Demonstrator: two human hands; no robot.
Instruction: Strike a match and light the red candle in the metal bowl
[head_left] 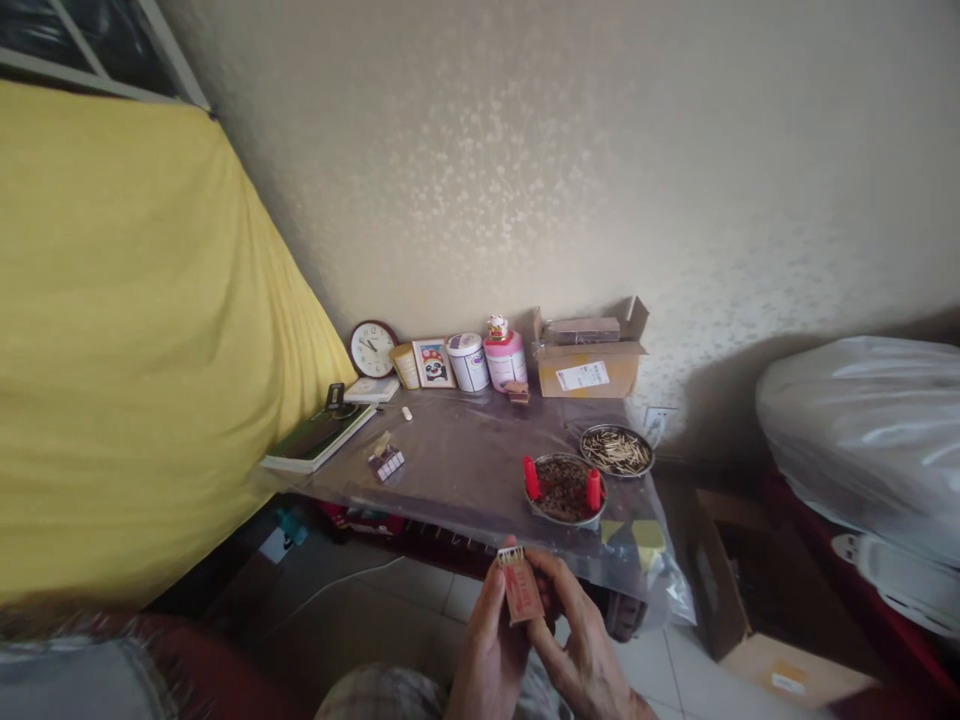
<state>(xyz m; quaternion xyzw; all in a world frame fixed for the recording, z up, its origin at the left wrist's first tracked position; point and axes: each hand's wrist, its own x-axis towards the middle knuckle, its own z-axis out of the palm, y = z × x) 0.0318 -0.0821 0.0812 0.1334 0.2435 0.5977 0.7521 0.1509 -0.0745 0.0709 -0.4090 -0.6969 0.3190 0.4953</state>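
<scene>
A small matchbox [523, 592] is held between both hands in front of the table edge, its tray slid partly out at the top so that match heads show. My left hand [491, 640] grips its left side with the thumb along the edge. My right hand [581, 635] closes on its right side and lower end, fingers bent around it. Just beyond, on the table, stands a metal bowl [564, 517] of dark, soil-like material with two red candles [531, 478] upright in it. Behind that bowl sits a round dish of loose matchsticks [616, 452].
The plastic-covered table [457, 450] carries a clock [373, 349], a framed panda picture [433, 363], tins [468, 362], an open cardboard box [589, 370] and a book [321, 438]. A yellow cloth [150, 350] hangs left. Another carton [772, 610] stands on the floor at right.
</scene>
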